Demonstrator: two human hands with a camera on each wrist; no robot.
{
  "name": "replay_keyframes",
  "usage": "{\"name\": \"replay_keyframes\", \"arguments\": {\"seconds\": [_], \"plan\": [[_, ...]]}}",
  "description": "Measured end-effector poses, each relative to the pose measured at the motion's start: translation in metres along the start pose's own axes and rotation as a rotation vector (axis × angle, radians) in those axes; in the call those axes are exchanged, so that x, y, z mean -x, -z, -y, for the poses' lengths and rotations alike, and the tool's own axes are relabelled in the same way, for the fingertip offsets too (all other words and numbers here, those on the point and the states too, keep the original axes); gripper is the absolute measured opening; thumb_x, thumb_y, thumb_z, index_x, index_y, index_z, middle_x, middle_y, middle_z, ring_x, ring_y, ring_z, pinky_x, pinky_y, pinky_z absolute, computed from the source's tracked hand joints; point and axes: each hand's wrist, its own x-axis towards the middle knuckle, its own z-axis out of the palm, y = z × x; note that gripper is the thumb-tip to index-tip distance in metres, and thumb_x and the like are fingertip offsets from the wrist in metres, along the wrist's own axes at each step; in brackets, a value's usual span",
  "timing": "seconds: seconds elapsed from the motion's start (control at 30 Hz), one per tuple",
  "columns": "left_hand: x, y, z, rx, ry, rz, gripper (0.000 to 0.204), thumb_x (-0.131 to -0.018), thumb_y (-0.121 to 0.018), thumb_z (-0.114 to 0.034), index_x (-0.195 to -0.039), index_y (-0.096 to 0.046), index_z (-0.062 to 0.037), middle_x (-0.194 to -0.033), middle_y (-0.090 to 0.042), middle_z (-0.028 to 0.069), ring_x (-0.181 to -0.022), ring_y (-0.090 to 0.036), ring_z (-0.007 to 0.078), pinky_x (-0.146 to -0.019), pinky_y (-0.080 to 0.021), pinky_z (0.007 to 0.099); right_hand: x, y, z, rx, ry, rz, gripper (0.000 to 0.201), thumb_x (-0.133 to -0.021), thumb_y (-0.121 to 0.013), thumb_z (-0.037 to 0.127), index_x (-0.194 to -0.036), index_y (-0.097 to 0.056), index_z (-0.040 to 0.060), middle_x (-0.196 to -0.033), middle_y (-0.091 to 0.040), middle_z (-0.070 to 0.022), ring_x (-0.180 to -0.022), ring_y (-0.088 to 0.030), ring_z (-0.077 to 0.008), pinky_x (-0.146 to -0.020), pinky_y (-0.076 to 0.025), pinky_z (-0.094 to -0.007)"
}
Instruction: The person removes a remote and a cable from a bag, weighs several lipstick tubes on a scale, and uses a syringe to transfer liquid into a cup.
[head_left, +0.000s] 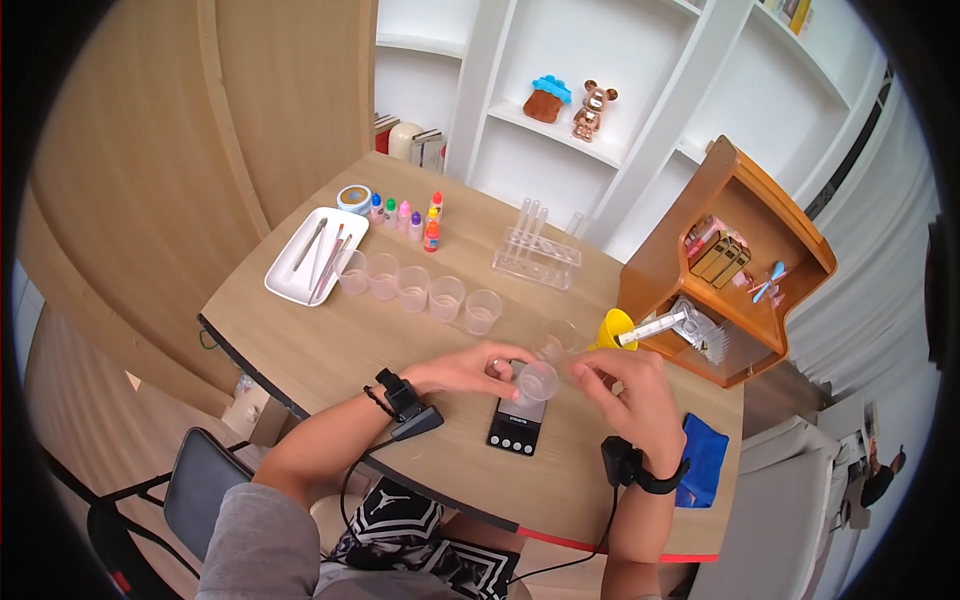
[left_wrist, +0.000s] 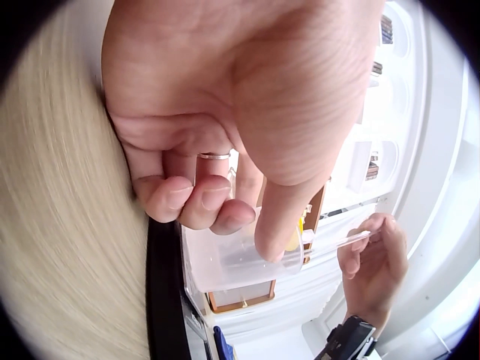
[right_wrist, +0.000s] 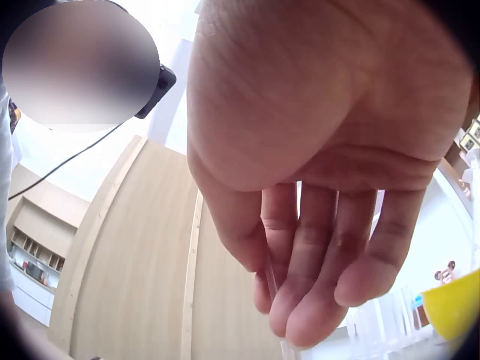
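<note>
Writing on scale (head_left: pixel 518 418) unreadable; left hand (head_left: pixel 470 370) grips cup (head_left: pixel 537 380).

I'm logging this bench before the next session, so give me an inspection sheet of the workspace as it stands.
Surface: wooden table, bare wood at the near left.
Job's things: clear plastic cup held over a small black scale; thin clear rod, contents not legible.
Clutter: five cups in a row, white tray of tools, dropper bottles, test tube rack, yellow funnel, blue cloth.
Hands: left hand grips the cup; right hand pinches the rod.
Cables: black leads run from both wrist cameras.
Surroundings: white shelves, wooden organiser, chair.
</note>
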Motion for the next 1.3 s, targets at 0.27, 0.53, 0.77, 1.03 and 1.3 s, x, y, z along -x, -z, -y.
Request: {"name": "replay_keyframes", "arguments": {"seconds": [0.27, 0.53, 0.77, 1.03, 1.3], "plan": [[0.0024, -0.0018, -0.0072, 0.029, 0.057, -0.015, 0.052, -0.093, -0.073, -0.006, -0.143, -0.056, -0.0082, -0.079, -0.052, -0.0103, -0.074, -0.045, -0.0006, -0.074, -0.041, 0.0204, -0.0011, -0.0015, -0.0077, -0.029, -0.007, 0.034, 0.016, -0.092, -0.064, 0.012, -0.096, -0.071, -0.0026, -0.07, -0.065, -0.0182, -0.057, -0.063, -0.03, -0.057, -0.05, -0.0362], [0.0011, -0.0035, -0.0016, 0.059, 0.014, -0.031, 0.047, -0.093, -0.075, -0.012, -0.138, -0.06, -0.0112, -0.07, -0.047, -0.0122, -0.067, -0.037, 0.0002, -0.065, -0.031, 0.021, -0.0008, -0.0033, -0.0051, -0.048, -0.007, -0.023, 0.017, -0.092, -0.064, 0.012, -0.096, -0.072, -0.0021, -0.07, -0.066, -0.0186, -0.059, -0.065, -0.0306, -0.058, -0.05, -0.0372], [0.0017, -0.0008, -0.0035, 0.049, 0.061, -0.011, 0.054, -0.093, -0.074, -0.007, -0.143, -0.054, -0.0079, -0.08, -0.053, -0.0104, -0.076, -0.047, -0.0005, -0.077, -0.043, 0.0207, 0.0006, 0.0018, -0.0051, -0.031, -0.043, 0.008, 0.017, -0.092, -0.064, 0.012, -0.097, -0.072, -0.002, -0.072, -0.067, -0.0197, -0.06, -0.066, -0.032, -0.058, -0.051, -0.038], [0.0016, 0.0007, -0.0009, 0.051, 0.065, -0.018, 0.053, -0.093, -0.074, -0.006, -0.142, -0.055, -0.0075, -0.08, -0.053, -0.0104, -0.076, -0.048, -0.0003, -0.078, -0.043, 0.0209, -0.0027, 0.0014, -0.0059, 0.007, -0.064, 0.015, 0.018, -0.092, -0.064, 0.013, -0.097, -0.072, -0.0024, -0.073, -0.067, -0.0209, -0.062, -0.067, -0.0327, -0.059, -0.051, -0.0388], [0.0009, 0.0015, 0.0, 0.048, 0.052, -0.004, 0.052, -0.094, -0.074, -0.008, -0.142, -0.055, -0.0075, -0.082, -0.056, -0.01, -0.078, -0.05, -0.0003, -0.08, -0.044, 0.0213, -0.0016, 0.0025, -0.0043, -0.046, -0.049, 0.006, 0.018, -0.092, -0.063, 0.012, -0.096, -0.072, -0.0035, -0.07, -0.066, -0.0205, -0.059, -0.066, -0.0323, -0.058, -0.051, -0.0384]]}}
